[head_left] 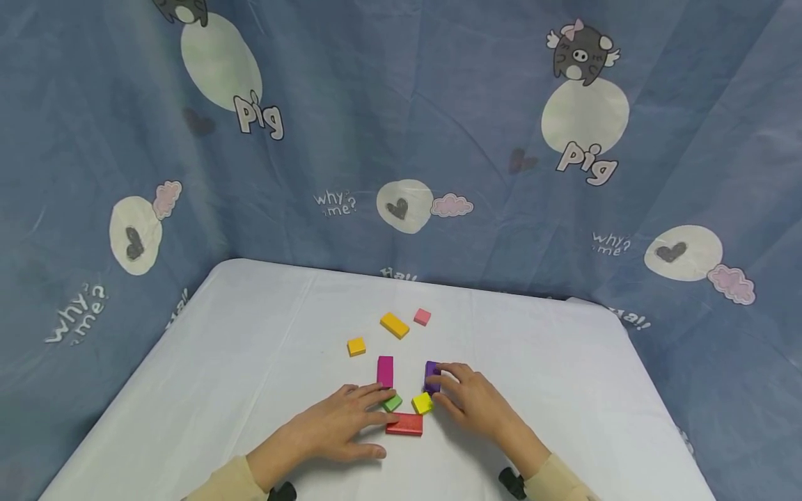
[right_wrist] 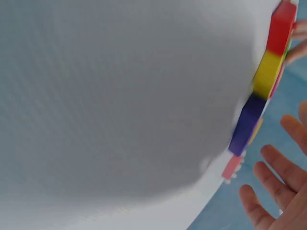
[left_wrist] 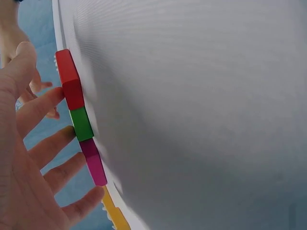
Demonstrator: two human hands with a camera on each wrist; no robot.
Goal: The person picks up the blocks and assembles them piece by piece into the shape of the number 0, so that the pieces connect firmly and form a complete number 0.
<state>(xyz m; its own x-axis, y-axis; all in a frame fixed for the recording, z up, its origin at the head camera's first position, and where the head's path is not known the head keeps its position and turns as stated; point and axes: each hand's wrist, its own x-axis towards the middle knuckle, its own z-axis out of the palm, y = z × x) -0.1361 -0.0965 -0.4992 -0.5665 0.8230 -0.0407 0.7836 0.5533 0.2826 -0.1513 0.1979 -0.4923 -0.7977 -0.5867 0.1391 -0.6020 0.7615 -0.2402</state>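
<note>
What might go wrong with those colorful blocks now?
The left hand has its fingers spread right at the red block and green block, so a little twitch might push one out of place.

The right hand is by the purple block, with the bright yellow block close by, so moving the purple one could bump the yellow one.

I have a free lane between magenta oblong block point(head_left: 385, 371) and purple oblong block point(head_left: 430, 370), red oblong block point(head_left: 410, 425) barring its near end, left hand point(head_left: 333, 423) and right hand point(head_left: 477, 405) flanking it.
</note>
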